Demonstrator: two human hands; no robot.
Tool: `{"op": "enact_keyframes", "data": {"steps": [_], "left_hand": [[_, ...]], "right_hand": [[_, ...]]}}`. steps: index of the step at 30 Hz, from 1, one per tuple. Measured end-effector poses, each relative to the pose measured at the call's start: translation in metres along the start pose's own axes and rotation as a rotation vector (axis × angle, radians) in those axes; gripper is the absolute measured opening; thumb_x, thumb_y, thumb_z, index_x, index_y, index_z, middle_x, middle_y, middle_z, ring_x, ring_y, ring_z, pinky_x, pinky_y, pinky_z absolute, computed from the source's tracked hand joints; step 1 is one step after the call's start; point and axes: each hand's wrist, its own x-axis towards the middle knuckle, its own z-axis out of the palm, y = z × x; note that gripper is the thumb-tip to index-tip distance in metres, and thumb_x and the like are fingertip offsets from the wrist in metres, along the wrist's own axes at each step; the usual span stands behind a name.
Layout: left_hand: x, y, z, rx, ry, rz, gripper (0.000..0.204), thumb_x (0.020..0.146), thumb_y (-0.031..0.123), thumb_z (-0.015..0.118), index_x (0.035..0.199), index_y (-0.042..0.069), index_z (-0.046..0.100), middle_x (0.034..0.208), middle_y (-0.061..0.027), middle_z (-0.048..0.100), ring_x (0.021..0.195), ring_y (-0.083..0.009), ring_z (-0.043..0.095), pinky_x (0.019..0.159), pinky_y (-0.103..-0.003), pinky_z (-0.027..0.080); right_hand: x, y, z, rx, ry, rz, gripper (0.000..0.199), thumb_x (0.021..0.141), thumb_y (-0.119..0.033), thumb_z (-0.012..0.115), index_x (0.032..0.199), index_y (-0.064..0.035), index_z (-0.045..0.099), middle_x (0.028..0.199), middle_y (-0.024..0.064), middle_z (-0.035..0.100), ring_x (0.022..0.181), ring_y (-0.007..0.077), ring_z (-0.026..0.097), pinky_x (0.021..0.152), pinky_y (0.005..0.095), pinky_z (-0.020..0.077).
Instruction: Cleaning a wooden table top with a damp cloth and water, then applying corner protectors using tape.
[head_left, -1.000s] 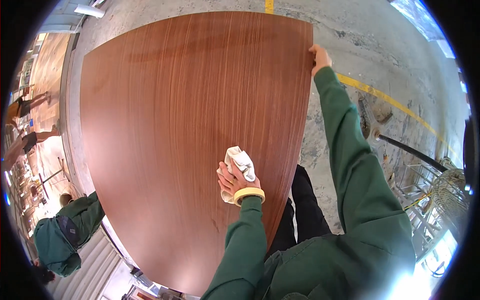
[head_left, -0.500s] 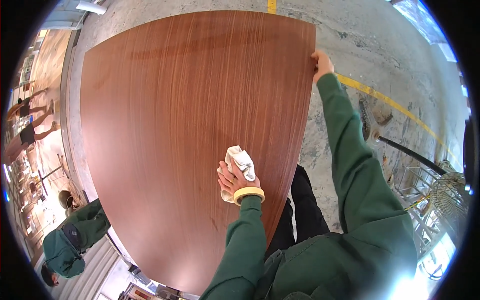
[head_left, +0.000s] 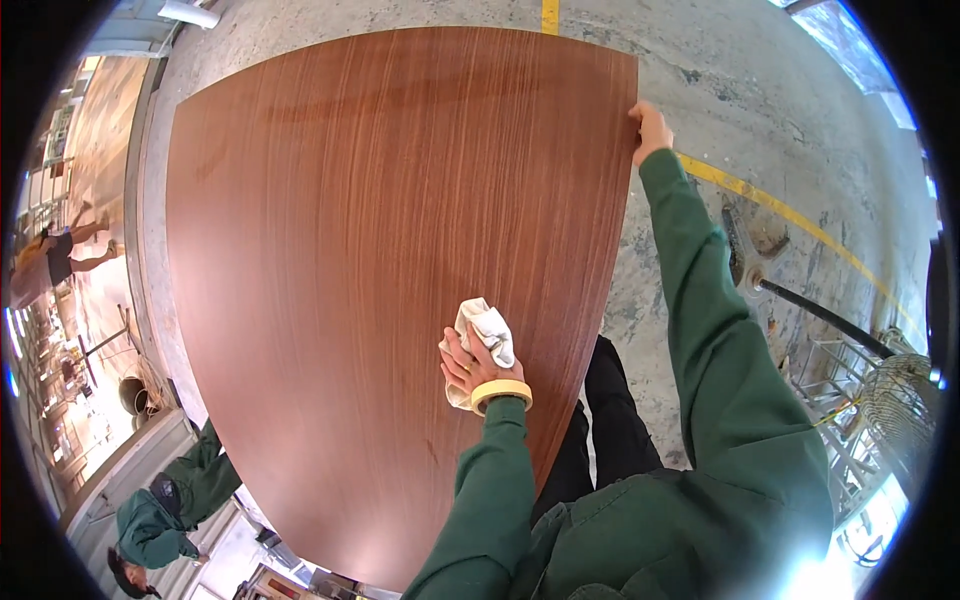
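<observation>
A: So, nearest in, what has the left hand (head_left: 478, 368) got?

B: A white rag (head_left: 484, 335), bunched under the fingers and pressed flat on the panel (head_left: 380, 250). The fingers are curled over it, clamped on the cloth. A ring of pale tape (head_left: 501, 392) sits on that wrist like a bracelet, just above the green sleeve (head_left: 490, 490).

A: Where on the panel?

B: Low on it, toward five o'clock, near the right edge. The panel is a big reddish-brown veneered sheet with fine straight grain, filling most of the view, its near end narrowing toward six o'clock.

A: And the right hand (head_left: 650, 128)?

B: Far out at one o'clock, arm stretched straight. It grips the panel's right edge near the far corner, fingers closed over the rim. The two hands are well apart.

A: What's beside the arm?

B: Dark trousers (head_left: 610, 420) below the panel edge, then grey concrete floor (head_left: 760, 110) with a yellow line (head_left: 790, 218) running off toward three o'clock. A black pole on a round base (head_left: 752, 272) stands near that line, and a wire fan guard (head_left: 900, 400) sits at the right rim.

A: Anyone else?

B: A person in green (head_left: 165, 505) bends low at seven o'clock, just past the panel's left edge. Further out at nine o'clock another person (head_left: 55, 258) is on the wooden floor, too small to tell more.
</observation>
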Motion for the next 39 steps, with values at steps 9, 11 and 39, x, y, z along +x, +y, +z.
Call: {"op": "enact_keyframes", "data": {"steps": [9,11,39], "left_hand": [[0.0,-0.001,-0.001,0.027,0.0,0.002,0.085,0.061,0.018,0.071,0.129,0.012,0.02,0.138,-0.0147,0.02,0.124,-0.0379,0.026,0.102,-0.051,0.022],[0.0,-0.006,-0.001,0.038,0.012,0.002,0.086,0.06,0.018,0.071,0.129,0.012,0.02,0.138,-0.0148,0.02,0.124,-0.0378,0.026,0.102,-0.051,0.022],[-0.001,-0.003,0.001,0.04,-0.016,-0.008,0.086,0.061,0.017,0.071,0.13,0.012,0.02,0.139,-0.0135,0.019,0.124,-0.0358,0.026,0.103,-0.05,0.022]], "right_hand": [[-0.007,0.015,-0.013,0.01,-0.083,-0.003,0.014,0.064,-0.018,0.063,0.068,-0.0067,0.056,0.072,0.0006,0.048,0.068,0.0141,0.043,0.059,0.0315,0.0352],[-0.02,0.003,0.005,-0.016,0.023,-0.047,0.014,0.064,-0.018,0.063,0.066,-0.0067,0.055,0.071,0.0005,0.046,0.069,0.0139,0.041,0.059,0.0318,0.0347],[0.0,0.022,-0.011,0.081,-0.001,-0.038,0.013,0.061,-0.012,0.064,0.065,-0.0029,0.056,0.076,0.0033,0.051,0.072,0.0169,0.045,0.067,0.0343,0.0374]]}}
